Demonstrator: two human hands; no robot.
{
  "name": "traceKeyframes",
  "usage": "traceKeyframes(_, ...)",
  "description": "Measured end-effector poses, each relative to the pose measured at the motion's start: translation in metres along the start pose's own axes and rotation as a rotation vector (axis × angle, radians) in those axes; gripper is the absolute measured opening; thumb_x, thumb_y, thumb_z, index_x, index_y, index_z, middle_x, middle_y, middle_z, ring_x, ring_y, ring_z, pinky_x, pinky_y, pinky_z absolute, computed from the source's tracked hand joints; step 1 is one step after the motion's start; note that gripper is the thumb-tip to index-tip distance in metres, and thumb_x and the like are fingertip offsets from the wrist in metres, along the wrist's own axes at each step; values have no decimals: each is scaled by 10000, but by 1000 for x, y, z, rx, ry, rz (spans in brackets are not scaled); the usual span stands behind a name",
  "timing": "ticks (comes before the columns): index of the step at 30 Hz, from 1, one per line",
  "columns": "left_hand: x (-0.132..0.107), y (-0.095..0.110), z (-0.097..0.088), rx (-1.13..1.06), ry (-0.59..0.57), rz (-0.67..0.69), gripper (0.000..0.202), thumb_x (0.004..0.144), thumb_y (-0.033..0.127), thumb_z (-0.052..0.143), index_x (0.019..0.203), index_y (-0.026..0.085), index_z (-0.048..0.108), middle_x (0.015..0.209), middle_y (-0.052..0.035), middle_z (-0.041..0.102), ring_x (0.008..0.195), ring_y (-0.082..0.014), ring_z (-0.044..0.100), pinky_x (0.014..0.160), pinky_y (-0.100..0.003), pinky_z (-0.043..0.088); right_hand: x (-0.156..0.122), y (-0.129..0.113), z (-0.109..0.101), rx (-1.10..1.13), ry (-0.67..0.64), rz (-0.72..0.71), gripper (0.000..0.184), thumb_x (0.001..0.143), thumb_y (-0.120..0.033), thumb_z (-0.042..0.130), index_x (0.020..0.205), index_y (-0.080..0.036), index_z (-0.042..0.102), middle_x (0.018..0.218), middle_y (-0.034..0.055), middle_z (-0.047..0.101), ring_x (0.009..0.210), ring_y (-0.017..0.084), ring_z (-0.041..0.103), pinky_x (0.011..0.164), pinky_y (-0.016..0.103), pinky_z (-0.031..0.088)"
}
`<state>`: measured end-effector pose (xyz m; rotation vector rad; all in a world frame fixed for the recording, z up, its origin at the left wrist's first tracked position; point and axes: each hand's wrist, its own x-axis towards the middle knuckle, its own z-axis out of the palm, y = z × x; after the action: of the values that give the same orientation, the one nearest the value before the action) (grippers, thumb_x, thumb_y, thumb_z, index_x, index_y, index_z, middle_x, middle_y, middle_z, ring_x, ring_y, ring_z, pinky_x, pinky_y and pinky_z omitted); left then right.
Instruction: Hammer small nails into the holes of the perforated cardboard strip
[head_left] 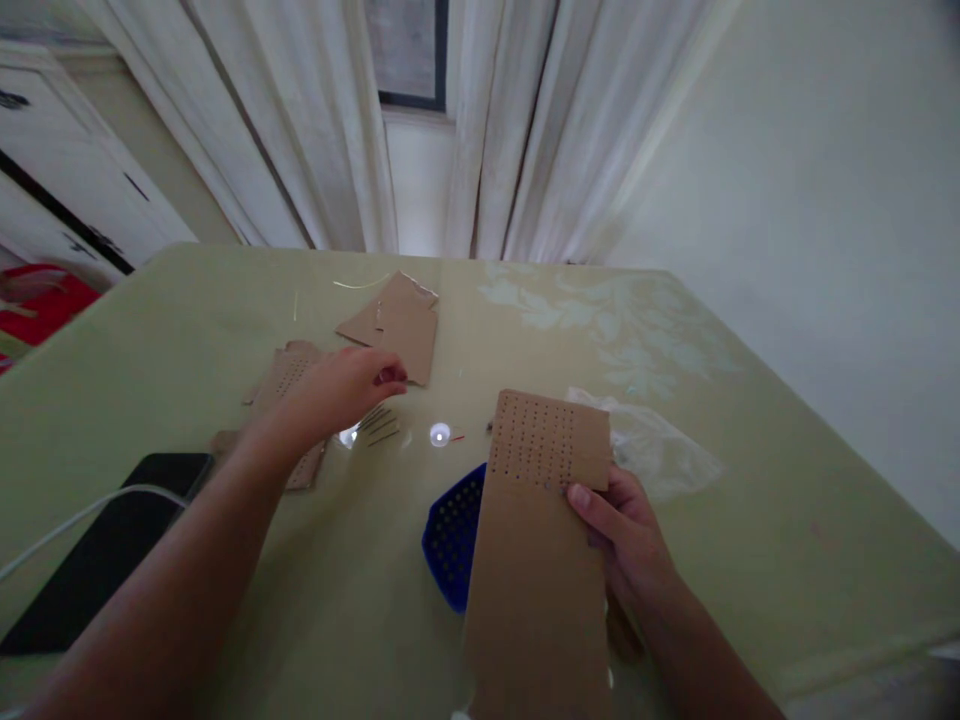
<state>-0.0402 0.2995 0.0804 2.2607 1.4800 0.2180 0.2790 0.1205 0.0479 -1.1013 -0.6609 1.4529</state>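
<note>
My right hand (pixel 634 530) grips a long brown cardboard piece (pixel 544 570) by its right edge, thumb on the front. Rows of small holes fill the upper part of this cardboard. Behind its left side is a blue perforated basket (pixel 454 540), partly hidden. My left hand (pixel 371 375) is raised over the table with its fingers curled together; whatever may be between the fingertips is too small to make out. Just below that hand lie several thin dark sticks (pixel 381 425). Under my left forearm, more hole-punched cardboard (pixel 289 375) is partly covered.
Flat cardboard scraps (pixel 412 330) lie further back on the pale green table (pixel 360 600). Clear plastic film (pixel 660 450) sits right of the held cardboard. At the left are a black flat device (pixel 112 560) and a white cable (pixel 75 525). Curtains (pixel 300 120) hang behind.
</note>
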Motion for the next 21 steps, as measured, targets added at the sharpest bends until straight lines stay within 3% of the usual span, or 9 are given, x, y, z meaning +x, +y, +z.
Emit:
traceKeyframes(3,-13,47,12,-293,105,341,245,1044,396,689,1131,214,829,1033,-75,833,886,-216,765,810,-315,607,-1,4,-4,-36,-45,-11,338,751,-492,1038,922,-252,872,819,29,857,609,167,729,572,262,602)
traceKeyframes(5,-23,74,24,-448,93,611,209,1073,325,673,1165,227,834,1131,-90,834,1029,-214,787,933,-326,639,-2,7,-6,-57,-59,-9,376,746,-526,1034,945,-253,868,812,23,841,623,172,716,592,277,602)
traceKeyframes(7,-30,90,35,-524,73,757,210,1072,241,679,1201,258,843,1198,-93,837,1169,-222,780,1049,-349,633,-2,9,-8,-72,-68,-19,406,729,-552,1037,934,-250,859,792,18,823,625,178,706,600,289,603)
traceKeyframes(10,-34,99,46,-559,70,770,262,1045,175,706,1235,284,850,1211,-86,845,1197,-225,783,1041,-333,642,-3,9,-8,-65,-75,-31,418,722,-560,1036,932,-249,851,798,20,813,630,181,696,606,298,609)
traceKeyframes(16,-32,99,52,-553,29,701,258,1056,233,694,1262,273,844,1121,-81,858,962,-222,816,865,-316,677,-4,8,-7,-17,-95,3,435,707,-537,1048,968,-249,852,793,9,801,608,165,677,628,303,631)
traceKeyframes(21,-33,101,53,-573,22,705,255,1068,269,690,1285,257,825,1134,-93,854,985,-229,804,877,-320,671,-3,10,-6,-31,-103,-6,417,752,-519,1028,994,-232,847,853,26,832,651,170,718,631,290,630)
